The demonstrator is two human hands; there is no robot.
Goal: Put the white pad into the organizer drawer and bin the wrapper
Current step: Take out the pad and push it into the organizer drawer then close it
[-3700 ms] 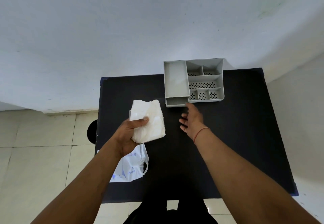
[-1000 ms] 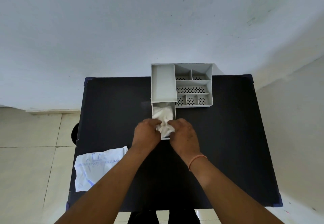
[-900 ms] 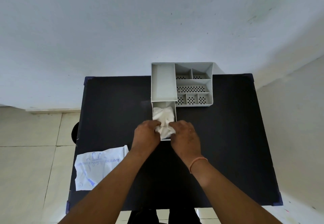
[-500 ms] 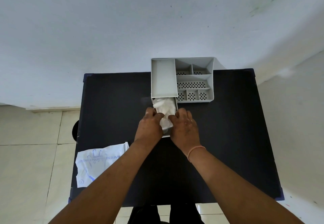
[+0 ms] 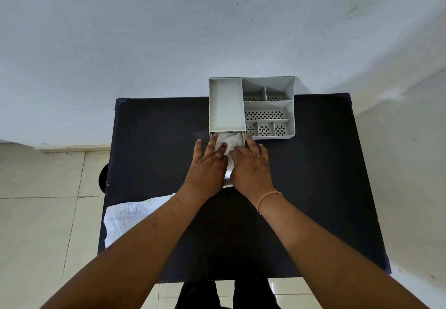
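The grey organizer (image 5: 251, 105) stands at the far edge of the black table (image 5: 313, 188). Its drawer (image 5: 228, 177) is pulled out toward me under the left compartment. The crumpled white pad (image 5: 231, 139) lies inside the drawer, and only its far part shows. My left hand (image 5: 207, 166) and my right hand (image 5: 251, 166) lie flat on top of the pad, side by side, fingers stretched out and pressing down. The white wrapper (image 5: 128, 219) with blue print lies flat at the table's left edge, partly hidden by my left forearm.
The organizer's right side has several small perforated compartments (image 5: 265, 115). A dark round object (image 5: 103, 178) sits on the tiled floor beside the table's left edge. A pale wall rises right behind the table.
My hands went from pinching the pad's near end to lying flat over it with fingers stretched forward. The pad sits lower in the drawer. The wrapper has not moved.
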